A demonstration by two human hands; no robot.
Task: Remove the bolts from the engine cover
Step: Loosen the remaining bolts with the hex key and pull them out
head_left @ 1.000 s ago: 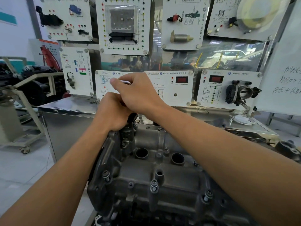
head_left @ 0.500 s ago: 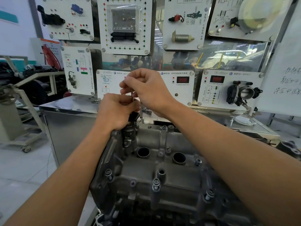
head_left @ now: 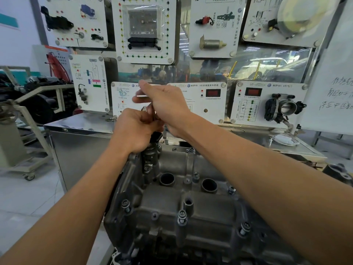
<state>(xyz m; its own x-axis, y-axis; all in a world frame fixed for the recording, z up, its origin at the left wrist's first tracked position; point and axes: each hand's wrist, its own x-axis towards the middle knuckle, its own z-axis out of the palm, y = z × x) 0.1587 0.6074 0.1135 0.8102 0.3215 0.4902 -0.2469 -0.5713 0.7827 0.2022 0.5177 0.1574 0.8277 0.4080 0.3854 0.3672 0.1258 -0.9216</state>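
The dark grey engine cover (head_left: pixel 206 213) fills the lower middle. Bolts stand in it at the near left (head_left: pixel 126 204), near middle (head_left: pixel 181 215), near right (head_left: pixel 245 226) and far edge (head_left: pixel 191 149). My left hand (head_left: pixel 133 129) is a closed fist above the cover's far left corner, over a black connector (head_left: pixel 156 136). A small shiny metal piece (head_left: pixel 144 108) sticks up from the fist; whether it is a bolt or a tool I cannot tell. My right hand (head_left: pixel 164 102) is just above, lower fingers pinching that piece, thumb and forefinger stretched left.
Two round plug wells (head_left: pixel 167 178) (head_left: pixel 209 185) open in the cover. Behind stands a steel cabinet (head_left: pixel 80 142) carrying white training panels, one with a throttle body (head_left: pixel 284 108). A whiteboard (head_left: pixel 332 92) is at the right, a wheeled stand (head_left: pixel 17 150) at the left.
My right hand has lifted off the back of my left fist and its thumb and forefinger have spread. The shiny piece now shows between the hands. The left fist has stayed put.
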